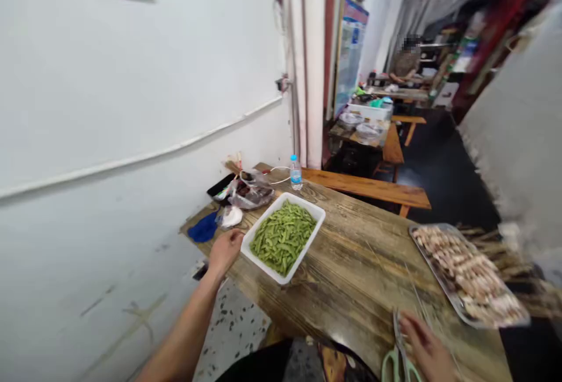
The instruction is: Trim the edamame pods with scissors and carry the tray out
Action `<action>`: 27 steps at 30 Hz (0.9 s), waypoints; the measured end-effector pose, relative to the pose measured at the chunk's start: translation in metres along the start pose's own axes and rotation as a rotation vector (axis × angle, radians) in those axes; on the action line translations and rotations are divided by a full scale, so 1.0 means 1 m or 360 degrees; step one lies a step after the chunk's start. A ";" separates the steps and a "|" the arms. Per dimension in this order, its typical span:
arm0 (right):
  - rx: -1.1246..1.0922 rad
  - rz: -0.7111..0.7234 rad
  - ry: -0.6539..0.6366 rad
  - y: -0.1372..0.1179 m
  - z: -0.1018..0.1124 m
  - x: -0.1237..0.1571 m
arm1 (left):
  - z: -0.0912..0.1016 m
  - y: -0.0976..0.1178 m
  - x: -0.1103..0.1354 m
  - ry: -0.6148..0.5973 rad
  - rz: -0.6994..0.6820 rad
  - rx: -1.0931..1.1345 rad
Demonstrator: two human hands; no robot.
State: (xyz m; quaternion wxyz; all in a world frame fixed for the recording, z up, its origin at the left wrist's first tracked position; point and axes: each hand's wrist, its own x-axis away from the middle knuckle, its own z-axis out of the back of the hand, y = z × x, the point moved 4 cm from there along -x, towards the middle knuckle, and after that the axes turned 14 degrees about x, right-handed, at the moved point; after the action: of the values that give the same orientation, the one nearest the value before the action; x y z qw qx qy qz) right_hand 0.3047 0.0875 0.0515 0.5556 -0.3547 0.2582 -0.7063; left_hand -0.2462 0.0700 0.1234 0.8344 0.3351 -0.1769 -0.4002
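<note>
A white plastic tray [262, 269] full of green edamame pods [283, 236] rests on the wooden table. My left hand [226, 250] is at its left rim, the fingers bent and closed against the edge. At the near right of the table lies a pair of scissors [398, 350] with pale green handles, blades pointing away from me. My right hand [425, 341] is right beside the blades, blurred, its fingers stretched out and somewhat apart. Thin skewer-like sticks [415, 288] lie on the table just beyond it.
On the right is a metal tray [439, 282] of pale skewered pieces [472, 274]. A water bottle [295, 172], plastic bag [252, 190], black tray [220, 188] and blue cloth [203, 227] are at the far left. Behind are a bench [369, 188] and a person [404, 66] at another table.
</note>
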 end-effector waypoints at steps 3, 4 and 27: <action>-0.0371 -0.0138 -0.0758 -0.064 -0.103 -0.034 | -0.024 -0.020 -0.020 -0.0207 0.0074 -0.0109; -0.0394 -0.0158 -0.0867 -0.085 -0.134 -0.043 | -0.036 -0.022 -0.028 -0.0287 0.0085 -0.0112; -0.0529 -0.0527 -0.0780 -0.143 -0.292 -0.084 | -0.134 -0.044 -0.156 -0.0626 -0.0194 -0.0239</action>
State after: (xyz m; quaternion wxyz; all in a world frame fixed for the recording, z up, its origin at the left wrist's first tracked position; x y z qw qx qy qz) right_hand -0.0005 0.1956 -0.0375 0.4133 -0.6367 0.1677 -0.6290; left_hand -0.2913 0.2288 -0.0067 0.7808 0.1975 -0.2854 -0.5195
